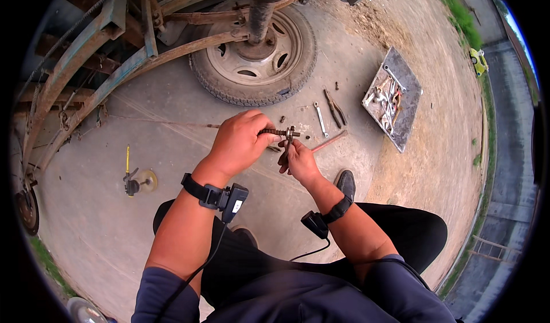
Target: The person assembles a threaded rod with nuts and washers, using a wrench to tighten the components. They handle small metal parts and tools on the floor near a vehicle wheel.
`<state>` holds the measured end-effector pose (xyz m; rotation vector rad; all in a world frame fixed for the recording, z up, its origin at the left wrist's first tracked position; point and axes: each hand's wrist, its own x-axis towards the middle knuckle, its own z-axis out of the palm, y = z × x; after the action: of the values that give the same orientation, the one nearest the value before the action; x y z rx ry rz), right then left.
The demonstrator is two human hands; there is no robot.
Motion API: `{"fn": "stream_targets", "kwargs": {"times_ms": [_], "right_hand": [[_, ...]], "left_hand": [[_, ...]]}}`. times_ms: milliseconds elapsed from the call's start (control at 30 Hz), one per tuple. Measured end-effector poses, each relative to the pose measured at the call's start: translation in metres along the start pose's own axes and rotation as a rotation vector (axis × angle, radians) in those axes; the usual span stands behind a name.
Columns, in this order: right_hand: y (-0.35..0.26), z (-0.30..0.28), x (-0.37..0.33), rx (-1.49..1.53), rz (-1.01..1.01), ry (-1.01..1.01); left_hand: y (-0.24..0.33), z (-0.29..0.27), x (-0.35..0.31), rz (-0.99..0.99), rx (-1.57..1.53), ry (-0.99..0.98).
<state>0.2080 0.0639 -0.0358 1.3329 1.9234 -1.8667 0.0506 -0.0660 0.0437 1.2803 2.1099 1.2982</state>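
Note:
My left hand is closed around a rusty cable with a ribbed or threaded end that sticks out to the right of my fingers. Behind that hand, the thin cable stretches left toward the vehicle's underside. At the tip of the ribbed end sits a small metal fitting. The fingers of my right hand pinch a dark metal piece just below this fitting; its exact kind is partly hidden. Close by on the concrete lie a combination wrench, a pair of pliers and a reddish bar.
A wheel and a rusty vehicle frame stand ahead and to the left. At right is a grey metal tray with several tools. A yellow-handled tool with a round disc rests at left. Small bolts lie near my hands.

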Motion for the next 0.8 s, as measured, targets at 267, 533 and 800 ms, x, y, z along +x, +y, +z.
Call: {"fn": "stream_targets", "kwargs": {"times_ms": [267,533,800], "right_hand": [[0.005,-0.01,-0.094,0.398,0.187,-0.253],[-0.069,-0.011,-0.153,-0.472,-0.355,-0.118],[-0.145,-0.02,-0.125,-0.994,-1.105,0.382]], "left_hand": [[-0.008,0.009,0.011,-0.02,0.004,0.002],[-0.013,0.014,0.017,0.001,0.017,0.01],[-0.017,0.016,0.012,-0.013,0.045,-0.015]]}}
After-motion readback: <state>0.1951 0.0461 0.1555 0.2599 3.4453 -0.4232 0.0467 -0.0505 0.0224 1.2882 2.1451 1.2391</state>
